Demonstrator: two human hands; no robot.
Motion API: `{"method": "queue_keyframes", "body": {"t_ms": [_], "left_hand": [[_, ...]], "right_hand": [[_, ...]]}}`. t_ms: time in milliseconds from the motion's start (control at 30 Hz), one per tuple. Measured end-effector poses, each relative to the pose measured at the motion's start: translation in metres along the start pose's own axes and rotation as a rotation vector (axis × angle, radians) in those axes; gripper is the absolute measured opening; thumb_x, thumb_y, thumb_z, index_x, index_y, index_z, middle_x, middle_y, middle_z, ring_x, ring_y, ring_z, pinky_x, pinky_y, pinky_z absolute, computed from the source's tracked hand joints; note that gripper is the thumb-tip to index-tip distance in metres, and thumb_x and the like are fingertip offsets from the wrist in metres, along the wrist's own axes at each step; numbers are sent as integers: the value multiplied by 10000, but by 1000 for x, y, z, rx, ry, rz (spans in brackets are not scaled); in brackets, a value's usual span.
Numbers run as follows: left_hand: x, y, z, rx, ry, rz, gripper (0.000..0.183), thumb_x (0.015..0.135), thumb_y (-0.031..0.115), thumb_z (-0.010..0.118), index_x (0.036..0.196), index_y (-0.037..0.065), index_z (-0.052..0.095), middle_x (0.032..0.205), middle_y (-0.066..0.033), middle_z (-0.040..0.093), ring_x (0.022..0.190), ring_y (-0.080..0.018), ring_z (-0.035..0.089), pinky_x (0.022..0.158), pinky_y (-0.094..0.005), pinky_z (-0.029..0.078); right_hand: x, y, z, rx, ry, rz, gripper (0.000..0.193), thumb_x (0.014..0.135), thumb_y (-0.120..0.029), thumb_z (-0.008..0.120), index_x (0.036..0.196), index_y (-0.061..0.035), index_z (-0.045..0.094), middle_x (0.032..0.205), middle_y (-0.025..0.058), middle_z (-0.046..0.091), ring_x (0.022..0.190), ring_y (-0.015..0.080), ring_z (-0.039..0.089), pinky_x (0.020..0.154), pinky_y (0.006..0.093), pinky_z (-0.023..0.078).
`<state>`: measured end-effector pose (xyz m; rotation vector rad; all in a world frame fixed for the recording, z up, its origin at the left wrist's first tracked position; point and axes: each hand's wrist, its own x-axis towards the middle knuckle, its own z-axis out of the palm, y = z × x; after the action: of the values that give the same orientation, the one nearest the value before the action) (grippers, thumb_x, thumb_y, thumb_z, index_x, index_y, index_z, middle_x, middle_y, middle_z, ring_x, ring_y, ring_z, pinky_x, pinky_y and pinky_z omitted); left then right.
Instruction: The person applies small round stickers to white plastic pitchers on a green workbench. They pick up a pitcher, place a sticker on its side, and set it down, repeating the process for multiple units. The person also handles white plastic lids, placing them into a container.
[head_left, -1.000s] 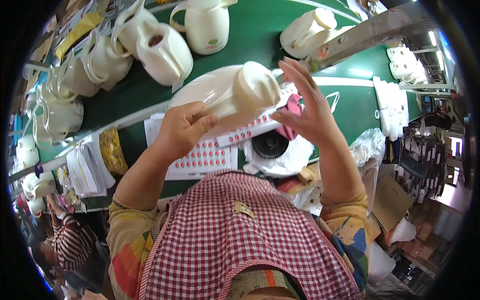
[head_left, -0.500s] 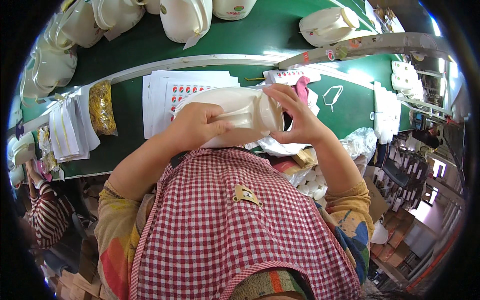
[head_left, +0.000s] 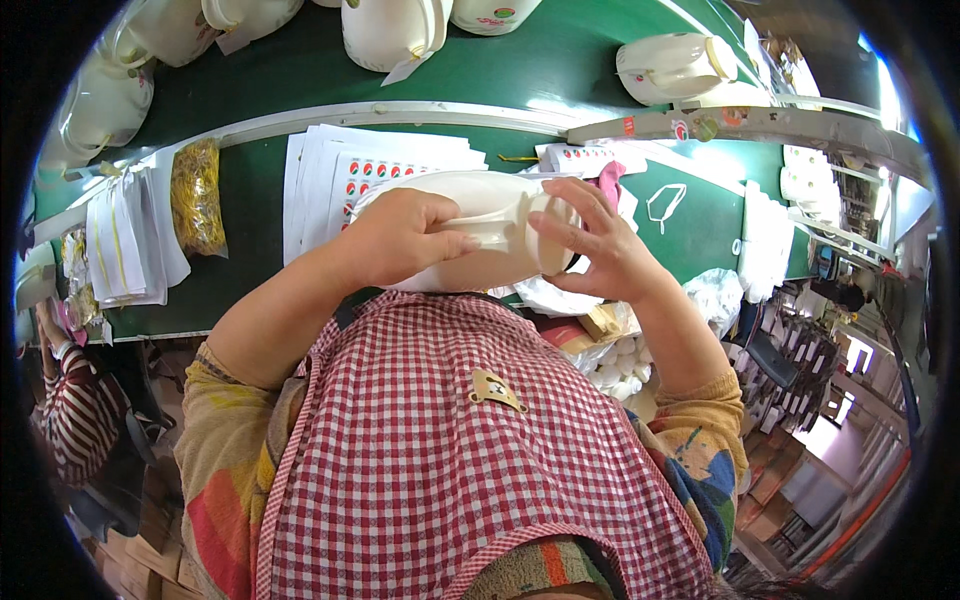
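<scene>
A cream-white plastic jug (head_left: 480, 262) lies on its side in front of my apron, its handle turned up toward me. My left hand (head_left: 405, 238) is closed round the jug's handle, thumb pressed along it. Around the rounded cap end (head_left: 552, 225) on the right, my right hand (head_left: 598, 238) curls its fingers, thumb below and fingers above. Behind the jug is a sheet of red and green round stickers (head_left: 368, 172), lying on a stack of white paper (head_left: 307, 190). The jug's far side is hidden.
Several similar jugs (head_left: 395, 35) with tags stand along the green conveyor (head_left: 480, 75) beyond a metal rail. To the left are yellow ties in a bag (head_left: 198, 198) and folded papers (head_left: 130, 245). A white loop (head_left: 665, 203) lies right. Another person's striped sleeve (head_left: 85, 395) shows far left.
My right hand's fingers have shifted across the cap end, the index finger now bent over it. My left hand keeps its hold on the handle. The whole view has shifted slightly.
</scene>
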<state>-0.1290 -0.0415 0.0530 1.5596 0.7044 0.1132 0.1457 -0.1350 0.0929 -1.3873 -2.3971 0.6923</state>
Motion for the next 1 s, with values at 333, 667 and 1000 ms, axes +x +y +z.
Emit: {"method": "queue_keyframes", "body": {"t_ms": [333, 667, 1000], "left_hand": [[1, 10, -3, 26, 2, -53, 270, 860, 226, 661, 968, -20, 680, 782, -81, 640, 728, -139, 567, 672, -290, 461], [3, 7, -10, 4, -10, -55, 355, 857, 326, 652, 952, -14, 690, 826, -178, 674, 755, -242, 633, 731, -348, 486], [-1, 13, 15, 239, 115, 60, 310, 837, 268, 689, 934, -26, 673, 781, -164, 661, 723, -205, 625, 686, -346, 486]], "right_hand": [[9, 4, -1, 41, -2, 10, 826, 580, -203, 789, 1348, -207, 485, 1338, 175, 424, 1186, 397, 486, 938, 463, 471], [15, 15, -2, 38, -54, -20, 858, 570, -187, 777, 1363, -177, 452, 1396, 181, 403, 1230, 397, 467, 965, 448, 463], [-8, -3, 55, -63, 300, 227, 858, 770, -340, 693, 1424, 14, 266, 1390, 293, 332, 1248, 470, 365, 1047, 527, 313]]}}
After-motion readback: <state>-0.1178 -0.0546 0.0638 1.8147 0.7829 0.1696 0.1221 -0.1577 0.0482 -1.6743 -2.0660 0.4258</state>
